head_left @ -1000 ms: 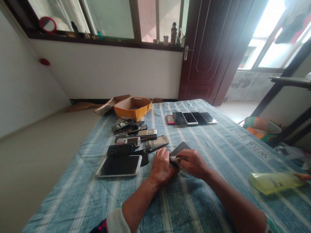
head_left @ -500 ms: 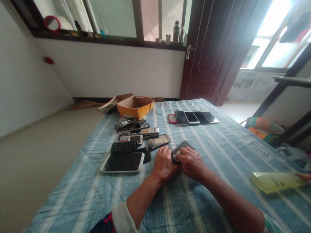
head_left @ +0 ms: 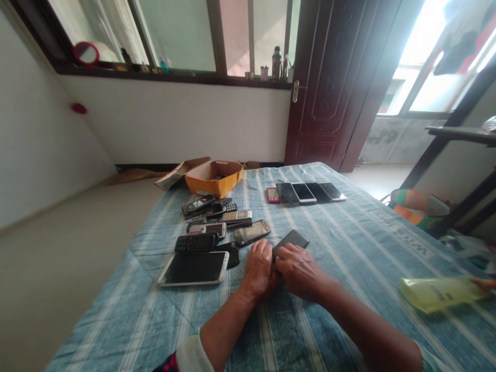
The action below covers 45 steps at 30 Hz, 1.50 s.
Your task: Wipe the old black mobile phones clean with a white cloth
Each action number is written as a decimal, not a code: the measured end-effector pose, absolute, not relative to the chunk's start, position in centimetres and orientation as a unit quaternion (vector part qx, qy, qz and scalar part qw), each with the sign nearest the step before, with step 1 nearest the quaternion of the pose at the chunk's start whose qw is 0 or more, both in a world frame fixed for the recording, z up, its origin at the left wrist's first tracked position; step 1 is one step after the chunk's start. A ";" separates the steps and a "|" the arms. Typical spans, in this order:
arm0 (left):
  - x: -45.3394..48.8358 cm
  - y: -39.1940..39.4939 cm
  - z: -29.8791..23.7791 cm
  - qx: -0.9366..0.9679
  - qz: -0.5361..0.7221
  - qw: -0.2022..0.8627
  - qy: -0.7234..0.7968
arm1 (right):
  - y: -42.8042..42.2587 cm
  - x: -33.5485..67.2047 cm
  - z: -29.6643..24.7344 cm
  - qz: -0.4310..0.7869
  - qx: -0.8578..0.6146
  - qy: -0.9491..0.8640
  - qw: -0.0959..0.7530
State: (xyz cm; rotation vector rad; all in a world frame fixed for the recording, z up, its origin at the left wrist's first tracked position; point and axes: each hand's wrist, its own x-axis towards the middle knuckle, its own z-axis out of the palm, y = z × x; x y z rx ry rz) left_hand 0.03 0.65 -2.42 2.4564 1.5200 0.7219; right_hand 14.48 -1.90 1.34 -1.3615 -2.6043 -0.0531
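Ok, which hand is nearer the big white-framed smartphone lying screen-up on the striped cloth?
Left. The left hand sits just right of the white-framed smartphone, apart from it; the right hand is farther right, both holding the dark phone.

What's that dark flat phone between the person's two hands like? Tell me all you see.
The dark flat phone is a slim black slab with rounded corners, glossy like glass or plastic, its face blank. Its far end points away and rightward, bare; its near end is hidden under the left hand and right hand, both closed on it. It sits low over the blue striped cloth; whether it rests there cannot be told.
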 end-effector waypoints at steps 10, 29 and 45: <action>0.3 0.8 -2.9 0.816 0.237 0.083 0.521 | -1.8 15.5 1.4 -0.011 -0.507 -0.851 0.138; 0.0 0.7 -1.9 0.817 0.230 0.107 0.517 | 0.9 21.3 1.6 -0.005 -0.710 -0.673 0.209; -0.7 1.1 -0.9 0.840 0.195 0.128 0.490 | 1.5 20.9 1.0 0.070 -0.745 -0.642 0.167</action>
